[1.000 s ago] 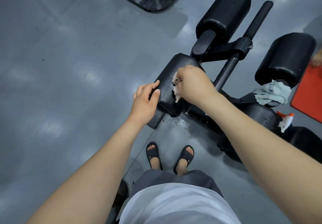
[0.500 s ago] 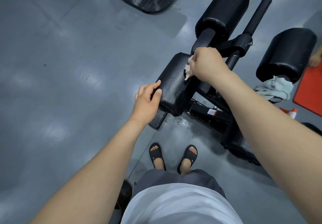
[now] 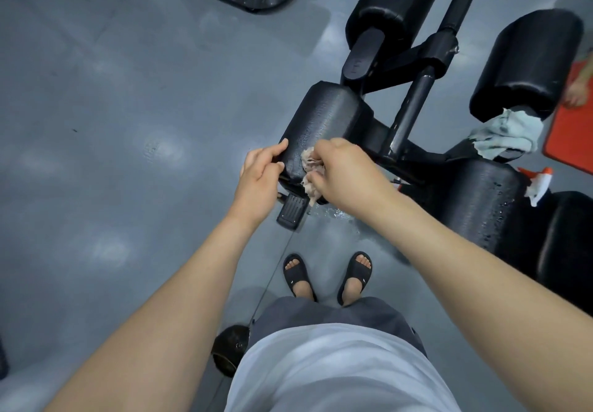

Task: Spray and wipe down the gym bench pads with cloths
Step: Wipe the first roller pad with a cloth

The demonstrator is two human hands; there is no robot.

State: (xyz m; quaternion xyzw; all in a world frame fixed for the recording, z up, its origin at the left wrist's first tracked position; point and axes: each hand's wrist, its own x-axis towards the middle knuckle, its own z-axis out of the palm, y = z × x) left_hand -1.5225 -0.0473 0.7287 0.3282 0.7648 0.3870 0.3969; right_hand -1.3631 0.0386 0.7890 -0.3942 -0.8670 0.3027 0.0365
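pad black, fine pebbled grain, wet speckles. wiping cloth pale pink-beige. second cloth light mint, dark smudges. spray bottle white, orange-red top. mat red. floor glossy grey. slides black, shorts dark grey, shirt white.

Cloth on pad — hands flanking

Grey floor (bench, red mat)

Dim, cool overhead light leaves soft pale glare patches on the grey floor; shadows are faint, edges bow with wide-angle distortion, detail slightly soft
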